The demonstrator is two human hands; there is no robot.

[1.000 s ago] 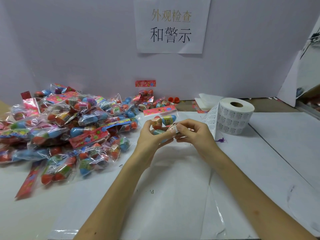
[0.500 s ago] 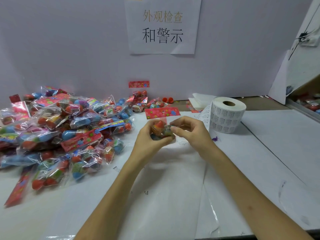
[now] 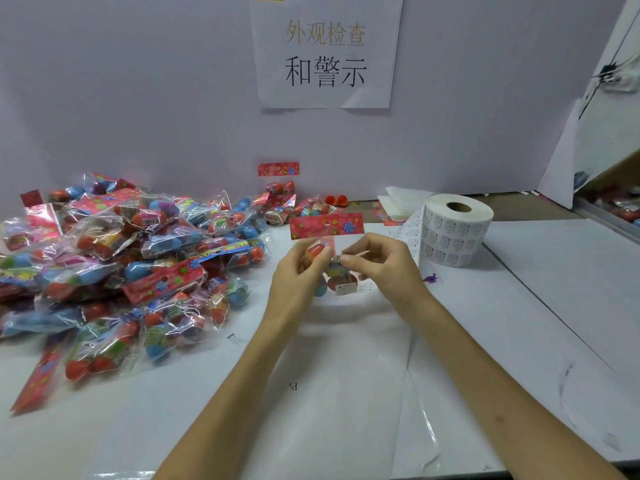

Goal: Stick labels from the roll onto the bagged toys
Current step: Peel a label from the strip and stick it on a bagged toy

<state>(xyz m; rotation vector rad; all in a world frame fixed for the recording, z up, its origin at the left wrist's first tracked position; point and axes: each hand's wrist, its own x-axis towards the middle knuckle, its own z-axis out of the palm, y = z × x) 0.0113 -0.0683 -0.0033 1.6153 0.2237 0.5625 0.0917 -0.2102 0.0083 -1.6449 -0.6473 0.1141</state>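
Note:
I hold one bagged toy (image 3: 327,227) upright above the table's middle; it has a red flowered header card on top and coloured eggs below. My left hand (image 3: 298,275) grips the bag around an orange egg. My right hand (image 3: 377,268) pinches the bag's right side with thumb and forefinger. A white label (image 3: 345,289) shows on the bag's lower part. The label roll (image 3: 453,233) stands to the right, its printed strip trailing down toward my right hand.
A big heap of bagged toys (image 3: 131,268) covers the table's left side. More bags (image 3: 280,202) lean by the back wall, where a paper sign (image 3: 325,53) hangs. White sheets (image 3: 346,393) cover the table. A small purple figure (image 3: 431,278) lies near the roll.
I have lifted the bag and turned it upright, so its red header card now stands above my hands. My right hand moved from the bag's front to its right side.

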